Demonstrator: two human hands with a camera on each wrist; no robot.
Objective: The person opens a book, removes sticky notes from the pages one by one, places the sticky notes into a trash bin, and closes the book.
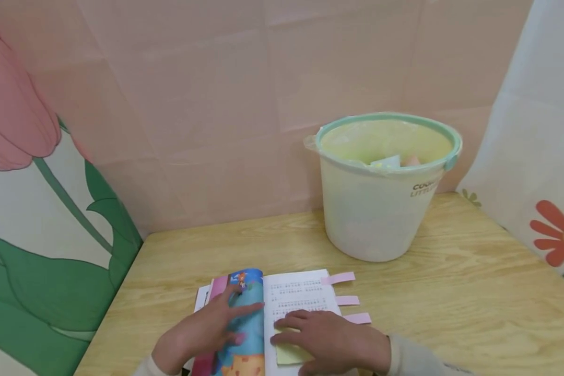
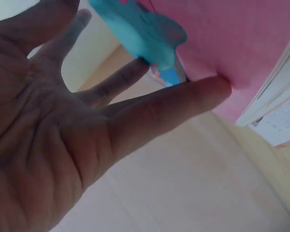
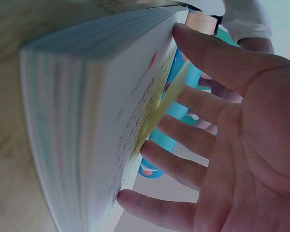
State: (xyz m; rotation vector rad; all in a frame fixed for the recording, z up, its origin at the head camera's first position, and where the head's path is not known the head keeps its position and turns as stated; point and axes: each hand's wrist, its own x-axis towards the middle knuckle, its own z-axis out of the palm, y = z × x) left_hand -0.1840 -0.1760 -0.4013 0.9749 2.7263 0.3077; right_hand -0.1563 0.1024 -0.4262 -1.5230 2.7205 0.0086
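An open book lies at the table's near edge, with a blue picture page (image 1: 251, 342) on the left and a printed page (image 1: 296, 292) on the right. My left hand (image 1: 211, 324) rests on the picture side, fingers spread; in the left wrist view one fingertip presses a pink page (image 2: 251, 43). Over the printed page lies my right hand (image 1: 329, 339), its fingers nearly straight and touching the paper. Beneath those fingers is a yellow sticky note (image 1: 289, 356), tilted off the page in the right wrist view. Pink tabs (image 1: 348, 301) stick out of the right edge.
Behind the book, to the right, stands a white bucket (image 1: 373, 214) with a green rim and a clear liner; paper scraps (image 1: 386, 161) show inside. A pink cloth backdrop (image 1: 207, 130) borders the wooden table (image 1: 456, 292) at the back, with flowered cloths at both sides.
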